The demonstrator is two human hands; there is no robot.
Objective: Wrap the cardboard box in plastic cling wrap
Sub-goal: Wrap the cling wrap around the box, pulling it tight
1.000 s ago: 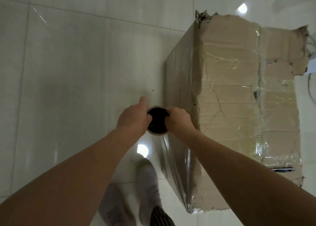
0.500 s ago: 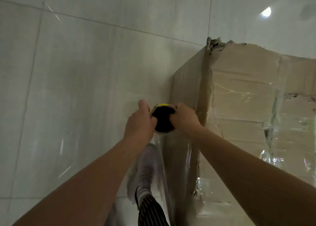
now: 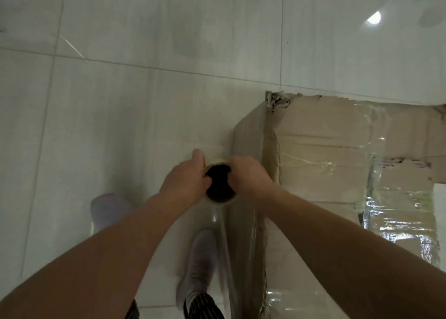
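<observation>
Floor (image 3: pixel 120 101) tile fills the left, with two socked feet (image 3: pixel 200 258) low in the head view. Next comes the left hand (image 3: pixel 185 181), fingers curled round the left rim of the roll (image 3: pixel 218 190), thumb tip at the edge of its dark core. The roll is seen end-on, so its long axis runs straight down from the camera, upright and parallel to the box's side face. The right hand (image 3: pixel 248 176) clasps the opposite rim, fingers bent over the top edge. Both hands are closed on the roll, neither spread.

Film (image 3: pixel 239 246) leaves the roll as a clear sheet and runs back toward the person along the box's left face. The box (image 3: pixel 325 149) stands just right of the grip, its left face close beside the right hand, the nearer of the two. Its top bears shiny bands of film. By my reading, the next move depends on carrying the roll forward along that face to the torn far corner (image 3: pixel 277 100). From there it would turn right round the corner, axis upright so the sheet lies flat.
</observation>
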